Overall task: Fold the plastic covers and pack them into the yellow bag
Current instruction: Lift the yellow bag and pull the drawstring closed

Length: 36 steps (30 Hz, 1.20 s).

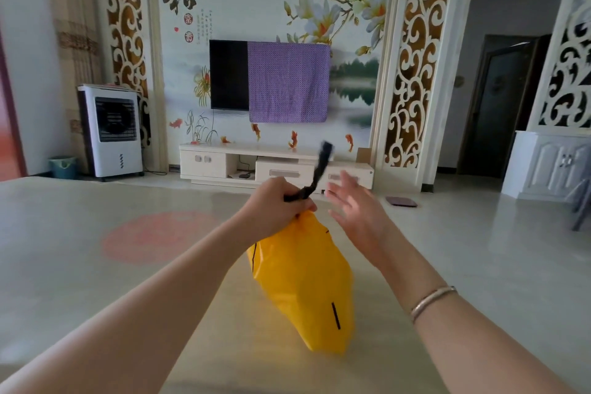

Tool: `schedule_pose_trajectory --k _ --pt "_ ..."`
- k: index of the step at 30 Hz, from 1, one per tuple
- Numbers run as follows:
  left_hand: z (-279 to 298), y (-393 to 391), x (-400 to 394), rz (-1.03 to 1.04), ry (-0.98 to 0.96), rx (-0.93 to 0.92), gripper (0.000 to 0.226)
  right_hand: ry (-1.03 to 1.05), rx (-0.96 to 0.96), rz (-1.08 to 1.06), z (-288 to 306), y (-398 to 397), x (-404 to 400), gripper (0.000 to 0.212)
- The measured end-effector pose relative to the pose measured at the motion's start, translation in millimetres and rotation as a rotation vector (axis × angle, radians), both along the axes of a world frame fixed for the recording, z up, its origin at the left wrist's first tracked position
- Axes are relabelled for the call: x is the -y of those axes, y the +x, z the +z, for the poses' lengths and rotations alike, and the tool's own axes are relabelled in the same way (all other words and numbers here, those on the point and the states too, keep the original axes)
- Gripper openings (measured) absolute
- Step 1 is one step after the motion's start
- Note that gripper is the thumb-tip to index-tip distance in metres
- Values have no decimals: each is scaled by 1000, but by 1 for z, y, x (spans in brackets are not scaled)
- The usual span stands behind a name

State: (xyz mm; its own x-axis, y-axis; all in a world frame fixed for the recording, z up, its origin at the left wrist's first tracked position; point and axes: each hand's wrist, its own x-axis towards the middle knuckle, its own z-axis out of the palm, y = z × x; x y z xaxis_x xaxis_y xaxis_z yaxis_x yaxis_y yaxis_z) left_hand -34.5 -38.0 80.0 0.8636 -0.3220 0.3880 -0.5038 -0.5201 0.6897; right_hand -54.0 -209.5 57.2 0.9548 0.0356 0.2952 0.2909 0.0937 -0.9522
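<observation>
Near the middle of the view, the left hand [277,201] grips the gathered neck of the yellow bag [305,281] together with its black strap [315,174], which sticks up and away, blurred. The bag hangs from that fist, bulging, and its lower end seems to rest on the pale surface [96,265], though I cannot tell for sure. The right hand [353,211] is just right of the strap, fingers spread wide, holding nothing; a bracelet [431,301] sits on that wrist.

No plastic covers show, so they are probably inside already. The likely trouble is at the neck: if the fist loosens while the right hand takes the strap, the mouth could fall open and slippery folded plastic could spring back out. A strap in motion is also easy to miss.

The surface is broad, glossy and cream, with a faint pink round patch at the left. Far off stand a wall-mounted television [228,73] half draped in a purple cloth [287,83], a white cabinet [217,163], an air cooler [112,131] and a teal bin [63,166].
</observation>
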Motion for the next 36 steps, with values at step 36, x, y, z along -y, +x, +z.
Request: schedule_pose_trajectory --k 36 --pt "3 0 -1 -59 -661 -352 22 507 -120 -267 -1 9 -13 27"
